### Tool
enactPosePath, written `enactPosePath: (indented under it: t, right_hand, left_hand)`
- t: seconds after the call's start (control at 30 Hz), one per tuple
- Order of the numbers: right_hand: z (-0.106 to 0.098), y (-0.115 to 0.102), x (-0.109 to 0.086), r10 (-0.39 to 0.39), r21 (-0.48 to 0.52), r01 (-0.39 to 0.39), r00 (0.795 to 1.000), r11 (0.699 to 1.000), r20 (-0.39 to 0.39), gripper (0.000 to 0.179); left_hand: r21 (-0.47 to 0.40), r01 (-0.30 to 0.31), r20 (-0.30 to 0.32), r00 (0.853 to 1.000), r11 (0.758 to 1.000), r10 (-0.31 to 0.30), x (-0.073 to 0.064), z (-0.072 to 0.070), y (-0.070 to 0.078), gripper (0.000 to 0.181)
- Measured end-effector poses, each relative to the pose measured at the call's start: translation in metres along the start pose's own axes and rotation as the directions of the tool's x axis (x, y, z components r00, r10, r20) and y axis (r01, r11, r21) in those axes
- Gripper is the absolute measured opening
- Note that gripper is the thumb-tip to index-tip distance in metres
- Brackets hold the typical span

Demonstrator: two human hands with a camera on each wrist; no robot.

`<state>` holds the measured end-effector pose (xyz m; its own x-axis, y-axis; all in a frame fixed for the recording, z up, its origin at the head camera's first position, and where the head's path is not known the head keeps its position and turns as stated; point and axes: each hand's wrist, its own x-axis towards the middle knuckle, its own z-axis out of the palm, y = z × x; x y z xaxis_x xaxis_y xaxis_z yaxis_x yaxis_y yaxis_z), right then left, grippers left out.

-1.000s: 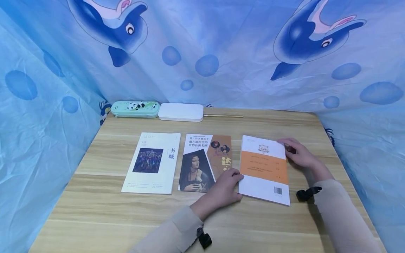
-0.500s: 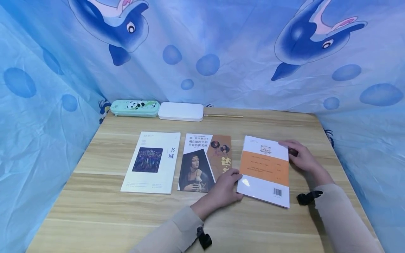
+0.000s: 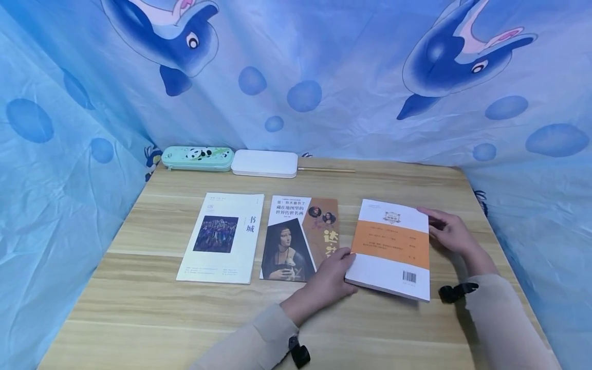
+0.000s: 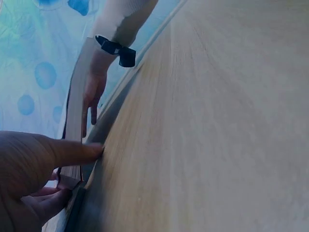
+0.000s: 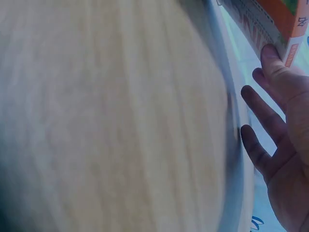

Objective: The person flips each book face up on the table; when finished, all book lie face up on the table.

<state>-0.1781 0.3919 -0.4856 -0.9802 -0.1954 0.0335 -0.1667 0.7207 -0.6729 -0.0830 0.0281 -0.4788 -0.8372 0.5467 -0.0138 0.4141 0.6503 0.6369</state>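
Observation:
A paperback book with a white and orange back cover faces up at the right of the table, its near edge slightly raised. My left hand grips its left edge near the lower corner. In the left wrist view the thumb and fingers lie on either side of the book. At the upper right edge my right hand pinches the book; the right wrist view has the thumb against the book's corner, the other fingers spread. Left of it lies a brown-and-white art book, partly behind my left hand.
A white magazine lies at the left of the wooden table. Along the back edge stand a green panda pencil case, a white box and a thin gold stick. A blue dolphin-print curtain hangs behind.
The orange-banded book has shifted a little to the right and its near edge has risen. My right hand has moved right with it; my left hand stays nearly in place.

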Motion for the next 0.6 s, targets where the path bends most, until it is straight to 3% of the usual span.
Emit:
enactPosePath:
  t: [0.17, 0.33, 0.47, 0.6]
  right_hand:
    - [-0.004, -0.007, -0.001, 0.036, 0.032, -0.035, 0.999, 0.999, -0.019, 0.051]
    - [-0.011, -0.015, -0.002, 0.016, 0.053, -0.014, 0.999, 0.999, -0.045, 0.047]
    - [-0.016, -0.02, -0.002, -0.063, 0.059, 0.068, 0.994, 0.996, -0.087, 0.046]
    - [-0.02, -0.028, -0.002, -0.138, 0.056, 0.15, 0.975, 0.987, -0.174, 0.04]
  left_hand:
    - [-0.03, 0.001, -0.055, 0.998, 1.0, -0.002, -0.002, -0.001, 0.001, 0.071]
    - [-0.039, -0.046, -0.135, 0.99, 0.998, 0.041, -0.004, -0.007, 0.002, 0.063]
    - [-0.059, -0.079, -0.202, 0.977, 0.995, 0.066, -0.006, -0.012, 0.001, 0.058]
    - [-0.121, -0.098, -0.279, 0.958, 0.988, 0.061, -0.008, -0.02, -0.001, 0.051]
